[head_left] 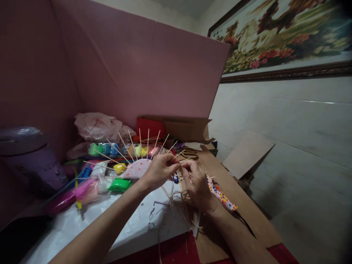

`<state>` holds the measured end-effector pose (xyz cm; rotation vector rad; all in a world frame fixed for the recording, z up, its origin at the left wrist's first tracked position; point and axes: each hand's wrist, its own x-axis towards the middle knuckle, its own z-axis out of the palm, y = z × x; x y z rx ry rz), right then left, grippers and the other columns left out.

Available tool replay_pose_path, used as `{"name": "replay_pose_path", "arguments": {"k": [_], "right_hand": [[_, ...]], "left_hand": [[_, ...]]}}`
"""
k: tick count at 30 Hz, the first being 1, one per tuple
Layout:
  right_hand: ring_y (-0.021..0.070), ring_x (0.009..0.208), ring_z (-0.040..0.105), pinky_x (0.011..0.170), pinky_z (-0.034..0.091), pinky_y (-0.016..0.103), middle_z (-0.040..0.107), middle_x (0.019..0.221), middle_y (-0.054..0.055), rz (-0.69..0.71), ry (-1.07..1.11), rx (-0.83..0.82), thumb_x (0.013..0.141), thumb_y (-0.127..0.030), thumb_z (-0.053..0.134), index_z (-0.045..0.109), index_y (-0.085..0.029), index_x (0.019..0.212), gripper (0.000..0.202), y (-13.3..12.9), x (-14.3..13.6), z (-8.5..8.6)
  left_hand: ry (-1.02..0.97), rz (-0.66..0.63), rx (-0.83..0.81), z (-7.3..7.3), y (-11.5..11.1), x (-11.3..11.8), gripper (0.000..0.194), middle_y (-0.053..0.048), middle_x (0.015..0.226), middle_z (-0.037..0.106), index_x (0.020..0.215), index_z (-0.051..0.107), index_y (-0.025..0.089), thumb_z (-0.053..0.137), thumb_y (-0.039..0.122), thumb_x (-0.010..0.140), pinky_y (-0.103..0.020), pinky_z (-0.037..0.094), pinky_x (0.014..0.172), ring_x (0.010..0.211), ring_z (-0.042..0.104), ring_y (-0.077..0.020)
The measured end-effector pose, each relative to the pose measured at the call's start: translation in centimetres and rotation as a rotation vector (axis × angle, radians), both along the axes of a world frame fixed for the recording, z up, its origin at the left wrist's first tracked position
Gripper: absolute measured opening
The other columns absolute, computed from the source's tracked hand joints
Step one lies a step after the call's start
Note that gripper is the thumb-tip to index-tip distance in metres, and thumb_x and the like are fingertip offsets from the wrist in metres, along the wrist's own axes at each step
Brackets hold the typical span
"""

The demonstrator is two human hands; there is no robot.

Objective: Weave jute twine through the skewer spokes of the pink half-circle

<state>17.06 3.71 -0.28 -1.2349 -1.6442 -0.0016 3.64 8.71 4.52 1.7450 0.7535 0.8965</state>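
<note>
The left hand (163, 170) has thumb and forefinger pressed together at the tips, and the right hand (195, 183) meets it just to the right with its own thumb and bent forefinger closed in the same way. What lies between the fingertips is too fine and too dim to make out; it may be a thread or a stick end, but I cannot tell.

Just left of the left hand, and partly behind it, is the spotted half-round piece (136, 168), with thin sticks (148, 141) fanning out from it to the left, far side and right. The step in hand looks like close fingertip work at the right side of this fan. The next move, I judge, calls for a steady pinch from both hands, without knocking the sticks out of their spread.

Just beside the right hand, on its near side, loops of twine (176, 198) lie loose on the desk (145, 218). To the right is a floral-patterned strip (222, 196), lying on brown cardboard (261, 220). Left of the hands sit a green packet (120, 184), a yellow packet (120, 168) and a pink packet (82, 190). Farther back are a row of coloured packs (99, 149) and a crumpled plastic bag (101, 125).
</note>
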Motion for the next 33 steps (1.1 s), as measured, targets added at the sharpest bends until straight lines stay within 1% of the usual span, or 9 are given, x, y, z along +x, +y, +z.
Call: {"name": "replay_pose_path", "arguments": {"k": [4,8,10,14,18,21,23,27,33], "right_hand": [[0.0168,0.077,0.057,0.068,0.044,0.028,0.059,0.084,0.005,0.022,-0.01,0.001,0.089,-0.02,0.041,0.049,-0.018,0.092,0.009,-0.1,0.0,0.1],[0.0165,0.076,0.057,0.067,0.043,0.027,0.058,0.083,0.005,0.057,-0.03,-0.001,0.089,-0.017,0.04,0.048,-0.019,0.091,0.009,-0.4,0.1,0.5],[0.0163,0.075,0.056,0.066,0.043,0.027,0.058,0.082,0.004,0.071,-0.039,-0.009,0.088,-0.015,0.039,0.048,-0.02,0.09,0.01,-0.5,0.2,0.5],[0.0168,0.076,0.055,0.067,0.042,0.027,0.057,0.082,0.005,0.073,-0.048,-0.024,0.087,-0.014,0.04,0.049,-0.019,0.088,0.01,-0.4,0.4,0.4],[0.016,0.071,0.053,0.063,0.041,0.027,0.056,0.079,0.004,0.104,-0.015,-0.058,0.086,-0.017,0.042,0.049,-0.019,0.086,0.007,-0.3,0.5,0.2],[0.0138,0.064,0.051,0.058,0.04,0.026,0.054,0.075,0.001,0.175,0.067,-0.102,0.087,-0.021,0.043,0.048,-0.019,0.085,0.006,-0.3,0.6,0.2],[0.0131,0.064,0.051,0.056,0.04,0.025,0.054,0.075,0.001,0.222,0.132,-0.13,0.088,-0.023,0.043,0.048,-0.019,0.086,0.007,-0.2,0.5,0.3],[0.0129,0.065,0.052,0.057,0.041,0.025,0.055,0.076,0.001,0.228,0.176,-0.152,0.088,-0.025,0.044,0.048,-0.019,0.086,0.008,-0.2,0.4,0.3],[0.0122,0.061,0.049,0.057,0.04,0.025,0.053,0.072,0.0,0.184,0.165,-0.129,0.087,-0.023,0.044,0.049,-0.018,0.085,0.007,-0.1,0.5,0.2]], "left_hand": [[0.113,0.012,0.09,0.0,0.1,-0.4,0.009,0.001,0.056,0.054,0.071,0.06,0.011,0.056,0.019,0.072,-0.02,0.047,0.041,0.046,0.052,-0.008],[0.108,-0.078,0.094,0.1,0.2,-0.8,0.013,0.0,0.06,0.056,0.075,0.062,0.012,0.056,0.023,0.073,-0.021,0.048,0.043,0.05,0.054,-0.0092],[0.119,-0.109,0.154,0.0,0.2,-0.9,0.013,0.0,0.06,0.055,0.074,0.062,0.013,0.054,0.023,0.074,-0.019,0.047,0.044,0.05,0.054,-0.0091],[0.149,-0.106,0.25,-0.6,0.3,-0.9,0.014,0.001,0.058,0.053,0.072,0.06,0.014,0.049,0.021,0.076,-0.019,0.044,0.043,0.049,0.054,-0.0093],[0.103,-0.154,0.11,-0.7,0.4,-0.7,0.013,0.003,0.052,0.05,0.071,0.056,0.014,0.051,0.025,0.076,-0.021,0.045,0.04,0.043,0.052,-0.0093],[0.053,-0.225,-0.064,-0.2,0.5,-0.8,0.017,0.003,0.05,0.051,0.069,0.054,0.012,0.053,0.028,0.076,-0.022,0.047,0.04,0.04,0.053,-0.0092],[0.021,-0.24,-0.12,0.1,0.6,-0.9,0.019,0.002,0.053,0.053,0.069,0.054,0.011,0.056,0.029,0.075,-0.022,0.048,0.041,0.042,0.055,-0.009],[-0.04,-0.169,-0.091,0.3,0.7,-1.1,0.015,0.001,0.059,0.057,0.073,0.055,0.011,0.062,0.024,0.071,-0.021,0.051,0.047,0.05,0.058,-0.0089],[-0.044,-0.179,-0.052,-0.3,0.6,-0.6,0.007,0.0,0.059,0.061,0.072,0.056,0.011,0.06,0.017,0.071,-0.021,0.051,0.051,0.052,0.059,-0.0086]]}}
